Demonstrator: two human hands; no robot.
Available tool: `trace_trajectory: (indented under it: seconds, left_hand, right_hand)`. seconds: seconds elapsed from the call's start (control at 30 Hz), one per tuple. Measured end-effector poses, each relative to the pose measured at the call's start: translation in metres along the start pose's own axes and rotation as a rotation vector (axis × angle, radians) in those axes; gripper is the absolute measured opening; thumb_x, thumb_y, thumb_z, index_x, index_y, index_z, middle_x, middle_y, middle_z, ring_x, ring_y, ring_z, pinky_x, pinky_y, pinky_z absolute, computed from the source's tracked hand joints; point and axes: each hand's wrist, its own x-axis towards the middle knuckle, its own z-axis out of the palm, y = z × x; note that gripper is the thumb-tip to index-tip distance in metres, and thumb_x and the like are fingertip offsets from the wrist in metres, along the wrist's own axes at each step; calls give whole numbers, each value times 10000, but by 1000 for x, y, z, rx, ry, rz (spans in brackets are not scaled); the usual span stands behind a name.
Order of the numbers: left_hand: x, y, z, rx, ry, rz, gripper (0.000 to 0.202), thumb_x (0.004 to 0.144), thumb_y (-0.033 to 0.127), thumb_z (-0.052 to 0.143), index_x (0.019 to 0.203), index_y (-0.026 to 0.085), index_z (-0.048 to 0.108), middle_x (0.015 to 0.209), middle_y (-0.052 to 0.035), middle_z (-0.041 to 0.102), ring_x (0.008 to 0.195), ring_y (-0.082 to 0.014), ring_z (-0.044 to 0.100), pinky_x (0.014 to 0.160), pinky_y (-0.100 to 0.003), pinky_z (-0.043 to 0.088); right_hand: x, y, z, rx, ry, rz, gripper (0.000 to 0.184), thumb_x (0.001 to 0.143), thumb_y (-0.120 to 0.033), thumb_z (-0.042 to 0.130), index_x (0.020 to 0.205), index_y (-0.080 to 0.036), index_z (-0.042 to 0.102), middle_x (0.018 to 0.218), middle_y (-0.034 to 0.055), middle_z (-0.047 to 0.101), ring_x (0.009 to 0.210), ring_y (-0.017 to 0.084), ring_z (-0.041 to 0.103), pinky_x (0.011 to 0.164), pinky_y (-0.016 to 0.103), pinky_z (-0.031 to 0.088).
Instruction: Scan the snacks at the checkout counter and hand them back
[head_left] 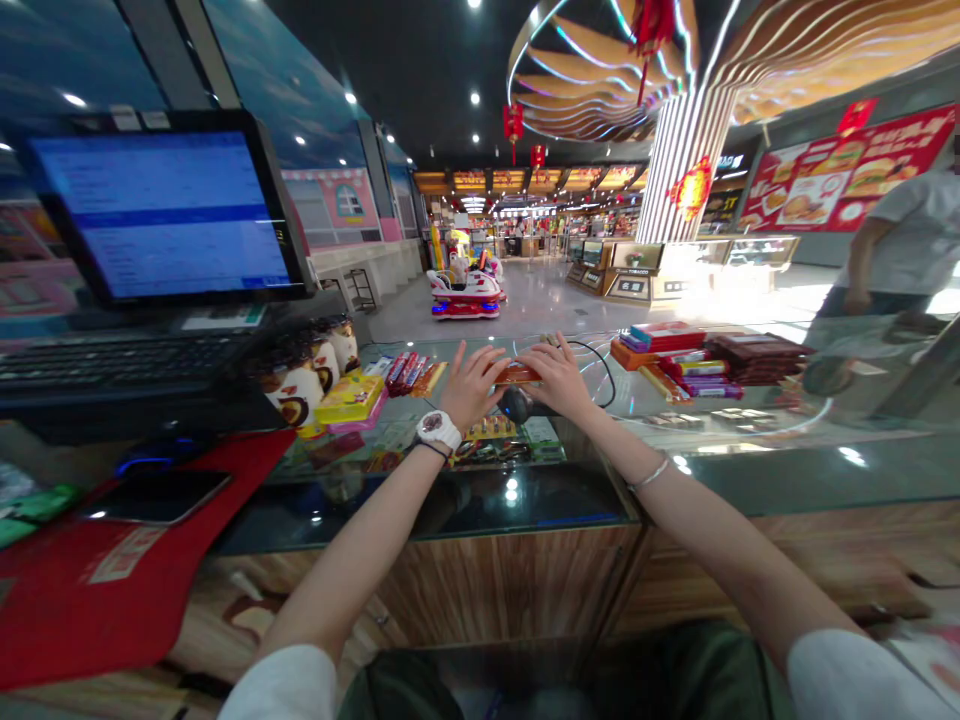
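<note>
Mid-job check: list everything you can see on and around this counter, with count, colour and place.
glass display counter: one, clear over wood front, across the view
flat monitor: one, black frame with blue screen, far left
black keyboard: one, black, under the monitor
cream-and-brown drink bottles: several, beside the keyboard
yellow flat box: one, right of the bottles
red wrapped bars: a row, left of the hands
mixed coloured boxes: a stack, right on the counter
red mat: one, lower left, under a black phone
person in a grey shirt: one, far right
orange-brown flat packet: one, between both hands
left hand: white watch, holds the packet
right hand: silver bracelet, holds the packet
</note>
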Motion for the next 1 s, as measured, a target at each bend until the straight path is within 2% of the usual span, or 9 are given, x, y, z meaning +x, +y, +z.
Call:
trace_trajectory:
  seconds: [0.3, 0.43, 0.53, 0.6, 0.67, 0.77, 0.83, 1.0]
  left_hand:
    - [19, -3, 14, 8, -34, 101, 344, 960, 224, 505, 1289, 219, 607, 1304, -72, 661, 1301, -223, 539, 1254, -537, 208]
    - [14, -2, 19, 1, -15, 72, 330, 977, 234, 489, 1283, 236, 613, 1299, -63, 666, 1236, -208, 585, 1247, -530, 225]
    - [6, -5, 20, 2, 14, 57, 318, 983, 258, 491, 1274, 241, 617, 1299, -56, 666, 1197, -208, 605, 1241, -531, 233]
    - [2, -9, 19, 11, 34, 40, 314, 978, 268, 507, 1269, 242, 621, 1291, -56, 669, 1184, -212, 610, 1235, -526, 249]
    - [0, -13, 19, 29, 54, 21, 312, 971, 274, 530, 1266, 247, 627, 1276, -56, 675, 1165, -214, 615, 1228, -519, 266]
    - [-2, -18, 20, 66, 87, 7, 321, 962, 271, 552, 1273, 265, 632, 1252, -50, 682, 1139, -220, 618, 1218, -528, 282]
    - [-2, -21, 21, 85, 103, 20, 341, 958, 252, 557, 1290, 289, 628, 1241, -49, 682, 1123, -220, 617, 1208, -539, 292]
    - [-3, -22, 23, 114, 94, 84, 425, 948, 179, 551, 1327, 362, 609, 1224, -47, 673, 1106, -212, 607, 1189, -540, 318]
  right_hand:
    - [0, 8, -1, -38, 21, 30, 352, 889, -316, 645, 1231, -237, 650, 1141, 73, 726, 1193, 301, 569, 1242, 635, 53]
    - [-1, 10, 0, -5, 8, 40, 365, 885, -325, 654, 1242, -253, 642, 1160, 68, 718, 1207, 296, 565, 1241, 628, 62]
    - [0, 12, 2, 52, 34, 62, 494, 848, -384, 706, 1307, -241, 593, 1266, 84, 667, 1240, 290, 555, 1235, 600, 130]
    - [1, 16, 4, 136, 60, 107, 648, 793, -448, 756, 1361, -220, 545, 1324, 110, 630, 1249, 297, 553, 1215, 584, 204]
    - [2, 22, 6, 266, 96, 187, 707, 764, -507, 762, 1359, -192, 544, 1315, 131, 633, 1234, 299, 566, 1170, 549, 308]
    - [3, 31, 7, 524, 137, 373, 564, 811, -586, 669, 1207, -185, 651, 1201, 118, 695, 1143, 271, 622, 1051, 456, 451]
    - [4, 35, 7, 699, 122, 488, 509, 821, -631, 618, 1070, -196, 708, 1088, 88, 735, 1046, 246, 660, 977, 411, 498]
    - [7, 32, 6, 944, 124, 615, 493, 697, -649, 715, 898, -200, 744, 935, 53, 759, 907, 221, 684, 890, 379, 531]
